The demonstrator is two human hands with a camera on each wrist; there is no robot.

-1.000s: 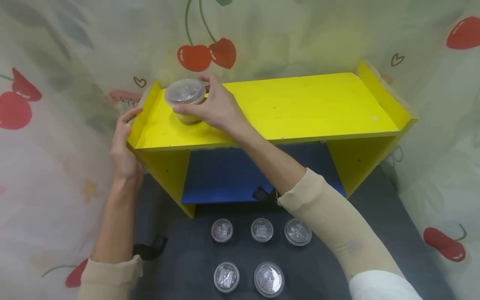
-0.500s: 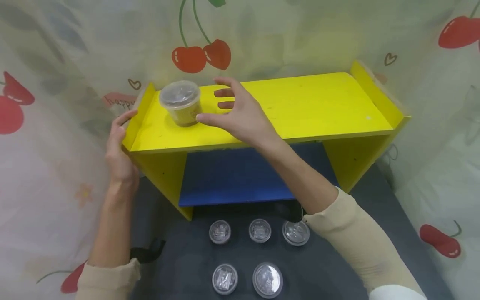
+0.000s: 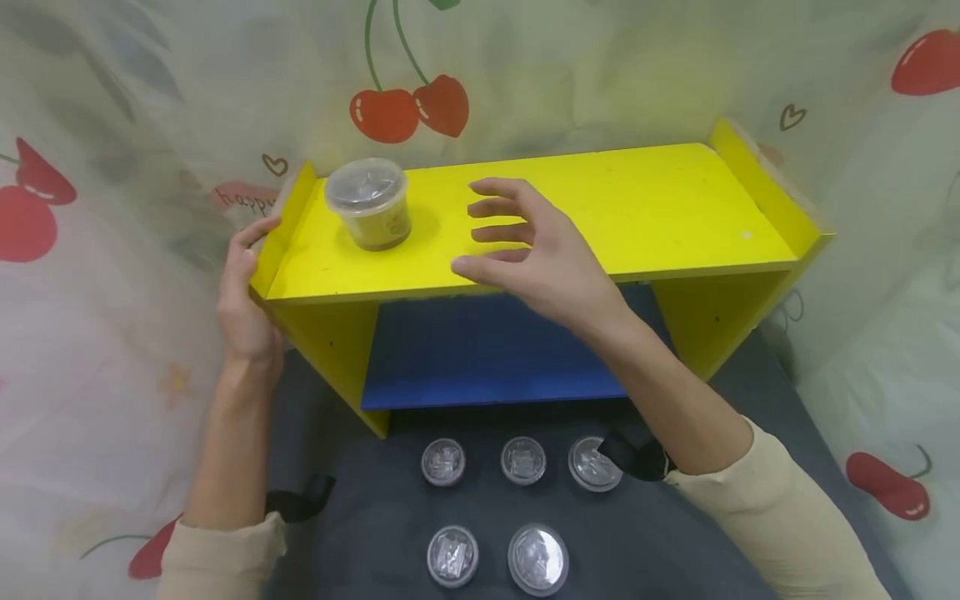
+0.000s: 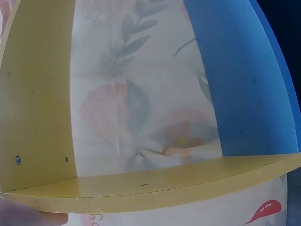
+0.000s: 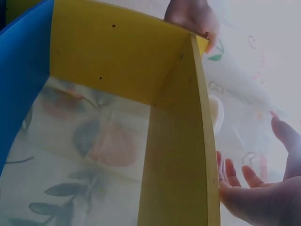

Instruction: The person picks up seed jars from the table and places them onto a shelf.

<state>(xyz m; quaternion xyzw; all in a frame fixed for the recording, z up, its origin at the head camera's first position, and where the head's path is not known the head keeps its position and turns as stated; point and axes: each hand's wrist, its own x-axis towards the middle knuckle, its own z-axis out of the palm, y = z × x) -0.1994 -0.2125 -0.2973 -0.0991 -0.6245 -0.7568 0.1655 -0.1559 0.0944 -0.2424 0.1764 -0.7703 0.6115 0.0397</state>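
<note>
On the top board of a yellow-and-blue shelf [image 3: 630, 208], toward its left end, stands a lidded plastic tub [image 3: 372, 208], upright. My right hand [image 3: 543, 258] is above the board to the right of the tub, apart from it, fingers loosely bent and nothing held. The right wrist view shows this hand [image 5: 263, 197] beyond the board's edge, with a sliver of the tub [image 5: 217, 113]. My left hand [image 3: 247, 312] grips the raised left side panel, fingertips over its top edge. Only part of the left hand [image 4: 30, 213] enters the left wrist view, at the lower-left corner.
Several smaller lidded tubs, among them one at the front right [image 3: 538, 560] and one at the back left [image 3: 443, 462], sit on the dark floor covering [image 3: 360, 517] before the shelf. A cherry-print curtain [image 3: 570, 75] hangs behind and at both sides.
My right hand has let go of the tub and moved right and slightly toward me. The tub stays on the top board. My left hand keeps its place on the side panel.
</note>
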